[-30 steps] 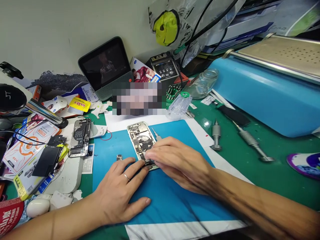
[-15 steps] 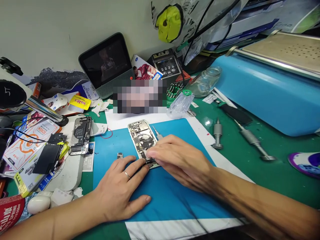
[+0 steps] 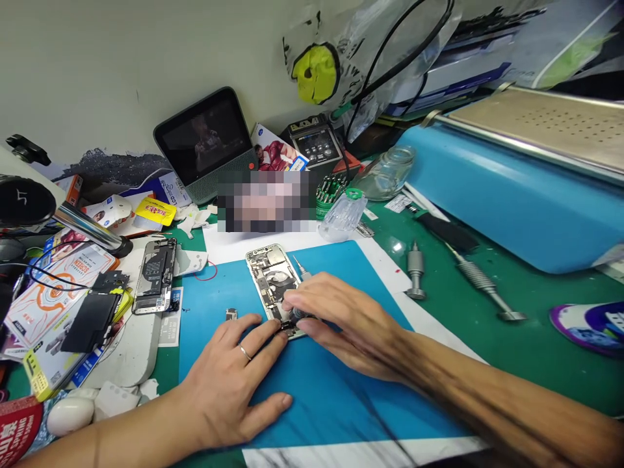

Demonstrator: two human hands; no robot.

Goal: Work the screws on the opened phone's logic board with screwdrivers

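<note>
Phone: flat on our blue mat.
Left hand: spread, fingertips at the phone's near end; we press lightly, steadying it.
Right hand: curled close; we cannot tell its hold; best we go gently.

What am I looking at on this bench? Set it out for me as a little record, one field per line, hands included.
Main thing: opened phone, its inside parts showing
Surface: blue mat
Left hand: spread, ring on one finger, fingertips at the phone's near end
Right hand: curled over the phone's lower part; its grip is partly hidden
Also on mat: small metal part, left of the phone
Far left: another opened phone
Right side: grey screwdriver
Back: screen, glass jar
</note>
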